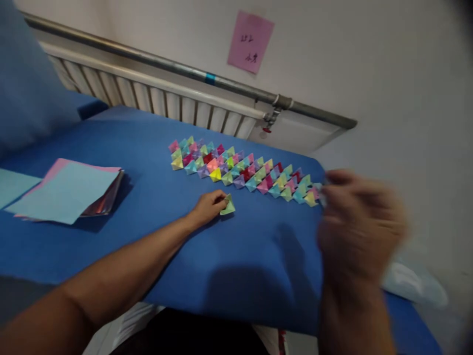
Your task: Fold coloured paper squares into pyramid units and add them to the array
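My left hand [210,206] is pinched on a small light green folded paper piece [228,205], just above or resting on the blue tabletop [155,162]. My right hand [360,217] is raised close to the camera at the right, its fingers bent. Motion smears it, and I cannot make out whether anything is in it. Behind my hands lie several rows of folded paper pieces [240,170] in pink, yellow, green, blue, red and purple, set side by side with points upward. The right end of the rows is partly hidden by my right hand.
A stack of coloured paper sheets [66,192], light blue on top, lies at the left. A white radiator [158,101] and a metal pipe [148,56] run along the wall. A pink note [251,42] hangs above. A pale plastic bag [414,283] sits at the right edge.
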`<state>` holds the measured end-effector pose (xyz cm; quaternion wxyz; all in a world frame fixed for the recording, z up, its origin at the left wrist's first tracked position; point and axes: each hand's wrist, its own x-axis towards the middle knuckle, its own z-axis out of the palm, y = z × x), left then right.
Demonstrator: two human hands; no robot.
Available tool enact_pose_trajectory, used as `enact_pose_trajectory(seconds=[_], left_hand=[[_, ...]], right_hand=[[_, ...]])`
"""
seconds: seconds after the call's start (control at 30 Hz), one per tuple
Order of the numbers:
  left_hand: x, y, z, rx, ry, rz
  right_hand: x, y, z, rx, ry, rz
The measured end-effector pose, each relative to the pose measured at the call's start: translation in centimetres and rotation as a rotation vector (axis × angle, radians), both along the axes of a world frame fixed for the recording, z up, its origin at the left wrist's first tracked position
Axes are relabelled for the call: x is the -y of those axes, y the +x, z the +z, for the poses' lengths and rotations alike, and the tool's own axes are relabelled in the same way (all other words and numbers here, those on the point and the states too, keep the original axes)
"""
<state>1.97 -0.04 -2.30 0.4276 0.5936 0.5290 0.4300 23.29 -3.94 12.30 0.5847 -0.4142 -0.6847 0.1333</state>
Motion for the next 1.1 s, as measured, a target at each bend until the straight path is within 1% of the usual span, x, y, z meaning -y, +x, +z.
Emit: enact_pose_trajectory(seconds=[0.07,0.13,0.17,0.2,0.27,0.33,0.4,0.47,0.53,0.63,0.8,0.93,1.1], left_hand=[[0.1,0.1,0.1,0.016,-0.016,0.021],[0.1,0.2,0.1,0.025,-0.029,0.046],[0.1,0.3,0.1,0.027,-0.035,0.059],[0.0,0.3,0.1,0.027,-0.041,0.072],[0.0,0.4,-0.1,0.020,-0.054,0.097],[-0.1,0.5,-0.2,0.009,-0.067,0.113],[0.0,0.6,-0.2,-0.012,-0.083,0.116],[0.1,0.7,0.0,-0.056,-0.090,0.112],[0.2,0.8,0.2,-0.122,-0.081,0.113],[0.5,0.9,0.6,-0.201,-0.053,0.121],[0.6,0.8,0.8,-0.231,-0.039,0.113],[0.6,0.5,0.6,-0.234,-0.029,0.076],[0.5,0.3,0.0,-0.245,0.020,0.103]], right_hand=[[-1.8,-1.0,-1.8,0.121,-0.105,0.083],[-3.7,-2.2,-4.3,0.306,-0.288,0.223],[-4.6,-2.7,-5.6,0.330,-0.352,0.250],[-5.2,-3.1,-6.9,0.327,-0.429,0.254],[-6.1,-3.7,-9.1,0.303,-0.532,0.248],[-6.4,-4.1,-10.8,0.327,-0.592,0.271],[-6.3,-4.4,-12.0,0.331,-0.628,0.298],[-6.2,-4.5,-12.8,0.305,-0.653,0.308],[-6.0,-4.7,-13.1,0.280,-0.654,0.298],[-5.7,-4.8,-13.3,0.283,-0.608,0.268],[-5.6,-5.1,-13.7,0.343,-0.549,0.234],[-5.7,-5.4,-14.0,0.394,-0.581,0.185],[-5.7,-5.6,-13.9,0.454,-0.576,0.152]])
